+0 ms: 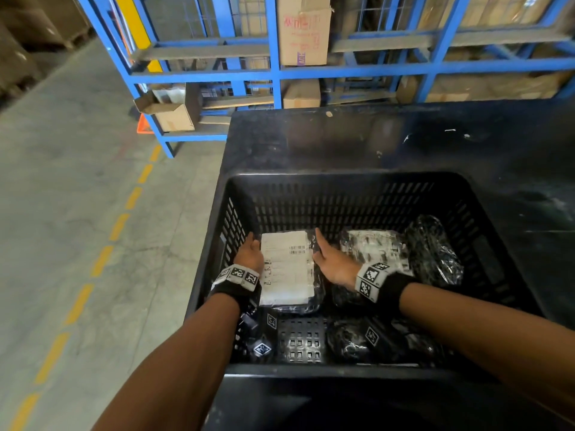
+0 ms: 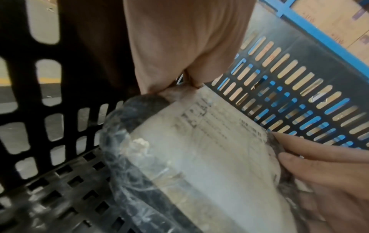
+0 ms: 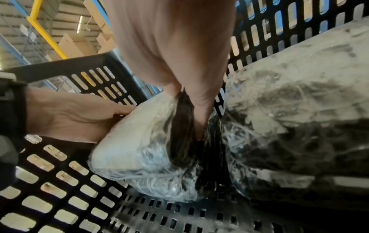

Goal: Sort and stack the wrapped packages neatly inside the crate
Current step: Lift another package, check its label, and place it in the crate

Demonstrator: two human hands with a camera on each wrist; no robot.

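Note:
A black wrapped package with a white label (image 1: 286, 269) (image 2: 209, 149) (image 3: 139, 141) lies flat in the far left part of the black slotted crate (image 1: 342, 176). My left hand (image 1: 249, 253) (image 2: 179, 47) lies along its left edge, fingers straight. My right hand (image 1: 331, 259) (image 3: 175, 39) presses its right edge with straight fingers pushed down between it and a neighbouring wrapped package (image 1: 373, 247) (image 3: 289, 110). Neither hand curls round the package.
A dark wrapped package (image 1: 432, 250) leans at the crate's right wall, and another (image 1: 351, 337) lies near the front. The crate stands on a black table (image 1: 404, 135). Blue racks with cartons (image 1: 303, 29) stand behind; concrete floor (image 1: 77, 197) lies to the left.

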